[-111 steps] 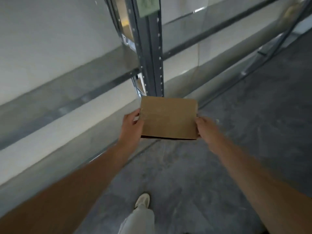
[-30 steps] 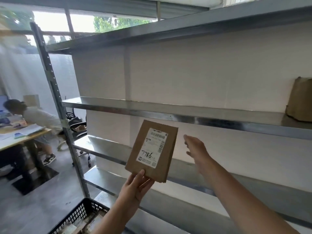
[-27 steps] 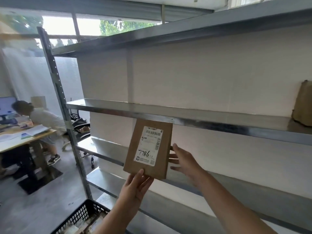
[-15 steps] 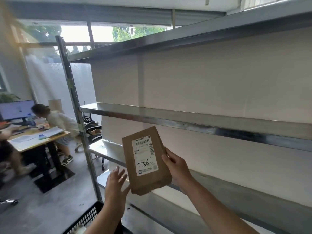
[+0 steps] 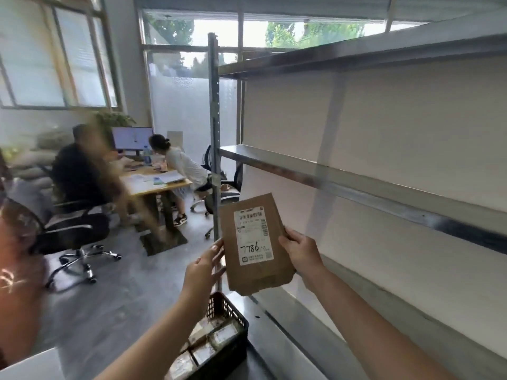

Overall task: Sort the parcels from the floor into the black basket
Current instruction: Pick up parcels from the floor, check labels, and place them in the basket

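In front of a metal shelving unit (image 5: pixel 356 185), a brown parcel (image 5: pixel 255 244) is held upright in the air at chest height, its white label (image 5: pixel 253 235) with the handwritten number 7786 facing the camera. The right hand (image 5: pixel 301 249) grasps the parcel's right edge, thumb on the front and the other fingers curled behind. The left hand (image 5: pixel 204 267) reaches to the left edge with fingers (image 5: pixel 218 249) nearly straight, touching rather than gripping. Directly below, a black basket (image 5: pixel 223 307) sits on the floor at the foot of the shelving, with several labelled packages (image 5: pixel 216 338) inside. Behind the parcel rises the unit's perforated upright (image 5: pixel 214 133). Farther back, two people sit at a wooden desk (image 5: pixel 156 182) with a monitor (image 5: pixel 133 138), beside an office chair (image 5: pixel 79 234), under large windows (image 5: pixel 55 58).
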Tool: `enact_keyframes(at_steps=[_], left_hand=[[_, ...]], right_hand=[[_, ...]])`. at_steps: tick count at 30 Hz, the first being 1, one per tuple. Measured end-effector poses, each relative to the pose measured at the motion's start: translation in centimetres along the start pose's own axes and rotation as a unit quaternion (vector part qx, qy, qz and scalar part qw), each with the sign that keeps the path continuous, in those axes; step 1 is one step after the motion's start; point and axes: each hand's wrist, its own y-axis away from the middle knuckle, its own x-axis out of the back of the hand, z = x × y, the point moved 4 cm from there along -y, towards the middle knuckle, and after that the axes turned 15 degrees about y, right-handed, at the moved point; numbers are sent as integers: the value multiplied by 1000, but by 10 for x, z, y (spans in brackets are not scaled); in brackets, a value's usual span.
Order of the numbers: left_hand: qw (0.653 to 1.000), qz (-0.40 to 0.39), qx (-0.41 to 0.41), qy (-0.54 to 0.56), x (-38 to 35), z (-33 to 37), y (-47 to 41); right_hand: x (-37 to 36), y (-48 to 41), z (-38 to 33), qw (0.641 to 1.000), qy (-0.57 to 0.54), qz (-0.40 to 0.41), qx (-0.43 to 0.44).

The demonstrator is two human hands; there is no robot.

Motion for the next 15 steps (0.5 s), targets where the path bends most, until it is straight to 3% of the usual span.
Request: enact_keyframes(at_steps=[8,15], left_hand=[[995,91,-36,-9,116,68,-31],[990,132,-26,-36,191,79,-49]], right_hand=[[-148,-47,-46,997,34,-65,17],[-238,-68,-38,994,72,-73,-24]])
